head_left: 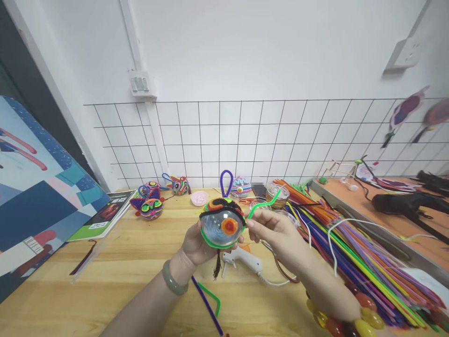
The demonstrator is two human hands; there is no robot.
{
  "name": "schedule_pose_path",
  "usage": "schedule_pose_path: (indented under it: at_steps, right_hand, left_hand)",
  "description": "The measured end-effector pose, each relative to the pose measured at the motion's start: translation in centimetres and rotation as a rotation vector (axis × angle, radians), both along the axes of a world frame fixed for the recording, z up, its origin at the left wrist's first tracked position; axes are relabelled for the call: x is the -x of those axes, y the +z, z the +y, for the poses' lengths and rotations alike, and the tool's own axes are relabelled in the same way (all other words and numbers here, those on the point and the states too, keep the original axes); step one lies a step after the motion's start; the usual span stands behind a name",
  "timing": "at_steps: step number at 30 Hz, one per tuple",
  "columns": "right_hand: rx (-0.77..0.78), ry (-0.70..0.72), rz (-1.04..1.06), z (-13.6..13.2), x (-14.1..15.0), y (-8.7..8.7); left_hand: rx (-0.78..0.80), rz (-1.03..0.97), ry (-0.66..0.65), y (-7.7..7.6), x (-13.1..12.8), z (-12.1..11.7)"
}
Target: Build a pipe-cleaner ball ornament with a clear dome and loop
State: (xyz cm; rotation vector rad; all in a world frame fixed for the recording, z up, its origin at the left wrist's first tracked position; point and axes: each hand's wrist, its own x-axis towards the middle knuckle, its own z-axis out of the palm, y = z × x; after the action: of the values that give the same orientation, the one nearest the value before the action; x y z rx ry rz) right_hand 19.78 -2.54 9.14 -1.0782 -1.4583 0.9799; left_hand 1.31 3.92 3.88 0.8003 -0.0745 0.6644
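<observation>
In the head view, the left hand [198,248] has its grip around the ball [219,227] from below and from the side. The ball is held above the table [147,290], with its clear face to the camera. The right hand [277,229] has a closed grip: the thumb and finger pinch a green stem [263,205] at the right edge of the ball, and its free end points up and away.

Green also follows the lower edge of the clear face, so I judge that the step in hand is the fitting of this stem along the edge. Whether it is glued there, I cannot tell. The purple loop [226,172] stands on top, and the tassel [217,267] hangs below.

In my judgement, the next move calls for a steady left hand and a light bend of the stem close to the edge, without pulling off the part which lies there. The glue gun [248,261] rests on the table behind the tassel, in no hand. If the stem needs fixing, its hot tip would ask for care near the fingers.
</observation>
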Motion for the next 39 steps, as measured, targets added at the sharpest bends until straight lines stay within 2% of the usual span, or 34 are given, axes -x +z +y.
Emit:
schedule_pose_path:
  at_steps: [5, 11, 13, 17, 20, 26, 30, 36, 39]
  right_hand:
    - [0.001, -0.091, 0.073, 0.0, 0.4, -0.3]
    - [-0.096, -0.11, 0.089, -0.2, 0.7, -1.1]
    - [-0.162, -0.156, 0.01, -0.3, 0.8, -1.3]
    - [-0.396, -0.284, -0.263, -0.4, 0.7, -1.6]
    - [-0.532, -0.326, -0.414, -0.3, 0.6, -1.7]
    - [-0.62, -0.325, -0.488, -0.3, 0.5, -1.7]
    - [-0.565, -0.305, -0.406, -0.2, 0.5, -1.9]
    - [-0.246, -0.171, -0.005, 0.0, 0.5, -1.8]
    - [-0.233, -0.164, 0.007, 0.0, 0.5, -1.6]
  left_hand:
    - [0.02, -0.031, -0.012, 0.0, -0.3, -0.1]
    - [0.037, -0.052, 0.026, 0.1, -0.7, -0.2]
    - [0.046, -0.045, 0.039, 0.0, -0.7, -0.2]
    - [0.077, -0.049, 0.053, 0.0, -0.9, -0.2]
    - [0.088, -0.064, 0.066, 0.1, -1.2, -0.3]
    - [0.137, -0.061, 0.072, 0.4, -1.4, -0.6]
    - [0.17, -0.058, 0.069, 0.5, -1.3, -0.7]
    - [0.183, -0.055, 0.056, 0.7, -1.3, -0.9]
    - [0.188, -0.058, 0.05, 0.7, -1.4, -0.9]
